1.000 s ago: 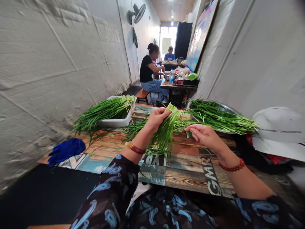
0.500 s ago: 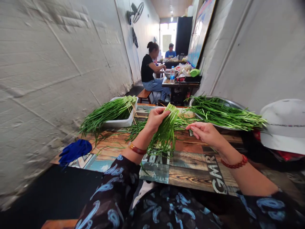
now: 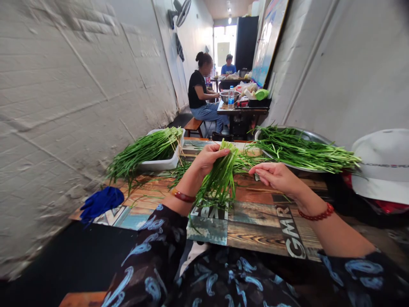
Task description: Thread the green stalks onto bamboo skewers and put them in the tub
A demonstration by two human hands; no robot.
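Observation:
My left hand (image 3: 208,159) is closed around a bunch of Chinese chives (image 3: 220,170), pale stem ends upward and green leaves hanging down to the table. To its right, my right hand (image 3: 275,175) has thumb and fingertips pressed together. What they pinch, if anything, is too small to make out. Thin wooden skewers (image 3: 266,190) lie on the table below that hand. Loose chives (image 3: 246,162) are spread behind both hands. On the left a white plastic tray (image 3: 159,165) bears chives with skewers through their stem ends. A metal basin (image 3: 315,137) on the right is heaped with more chives.
Blue gloves (image 3: 101,202) lie at the left of the patterned wooden table (image 3: 252,224). A white cap (image 3: 381,164) rests on a dark bag at the right. Further back, a person in black (image 3: 200,91) sits beside another table with a bottle (image 3: 231,98); another person sits beyond.
The chive bunch in my left hand has tipped slightly, its leaves swinging a little left. My right hand has hardly moved. The view has shifted slightly.

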